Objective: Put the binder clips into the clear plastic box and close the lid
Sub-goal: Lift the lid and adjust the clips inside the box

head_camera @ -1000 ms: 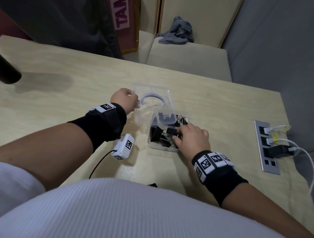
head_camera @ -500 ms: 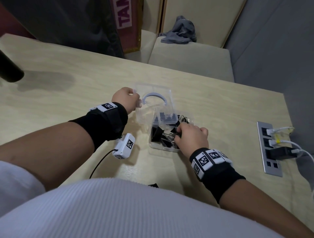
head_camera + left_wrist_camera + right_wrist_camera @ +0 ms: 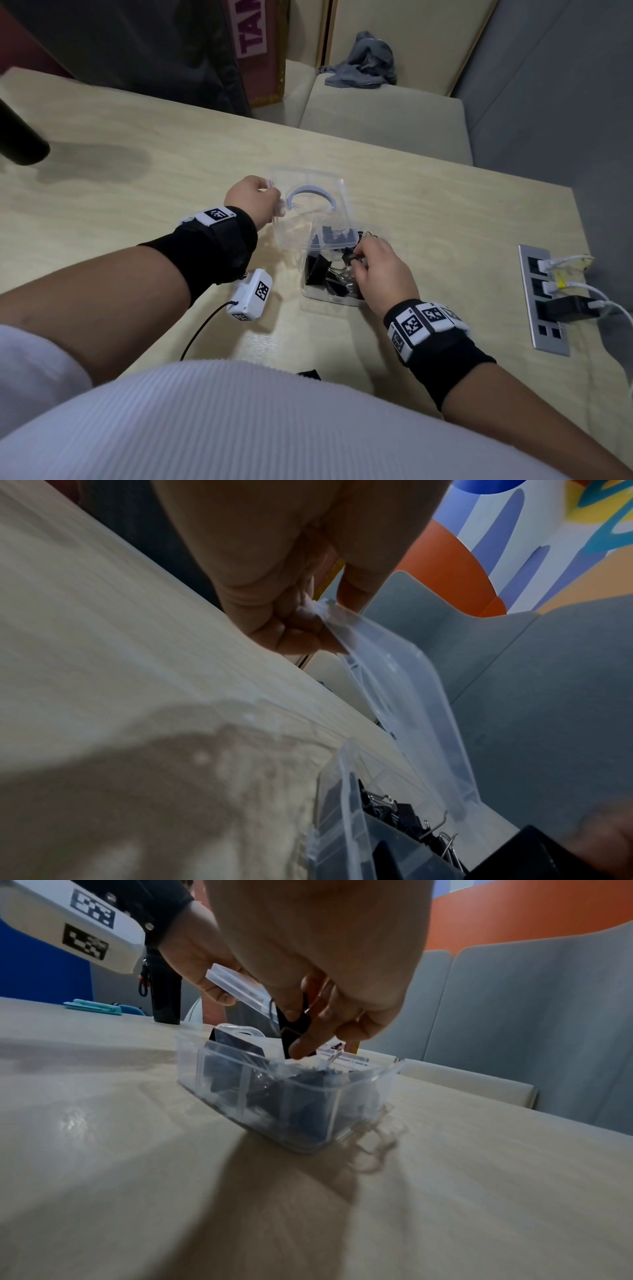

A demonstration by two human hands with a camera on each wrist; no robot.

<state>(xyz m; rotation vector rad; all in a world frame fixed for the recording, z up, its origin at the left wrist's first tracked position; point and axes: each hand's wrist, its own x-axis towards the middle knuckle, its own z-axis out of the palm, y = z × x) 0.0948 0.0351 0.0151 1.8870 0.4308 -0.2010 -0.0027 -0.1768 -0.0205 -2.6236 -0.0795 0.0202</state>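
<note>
We keep the hinged clear plastic lid (image 3: 310,192) tipped up and back with our left hand (image 3: 251,200), whose thumb and curled fingers (image 3: 301,631) pinch its free edge, so that the mouth of the small clear plastic box (image 3: 320,296) stays open for loading. The box sits on the pale wooden table (image 3: 137,192) between our two forearms, already holding a heap of black binder clips with silver wire handles (image 3: 329,274). Our right hand (image 3: 380,270) hangs over the right side of that opening, thumb and bent fingers (image 3: 308,1045) pinching one more black binder clip (image 3: 294,1026) just above the rim (the low wrist view shows it clear of the pile), presumably held so in order to drop it in without snagging the wire loops below. We judge the filling nearly done, with the lid not yet closed.

As for writing, a pink sign (image 3: 251,31) propped beyond the table shows the letters "TAM", the rest cut off. The black wristbands (image 3: 435,339) and the white camera module (image 3: 251,294) under our left wrist carry square black-and-white marker codes, no readable words. A silver socket strip (image 3: 544,329) set in the table holds white cables.
</note>
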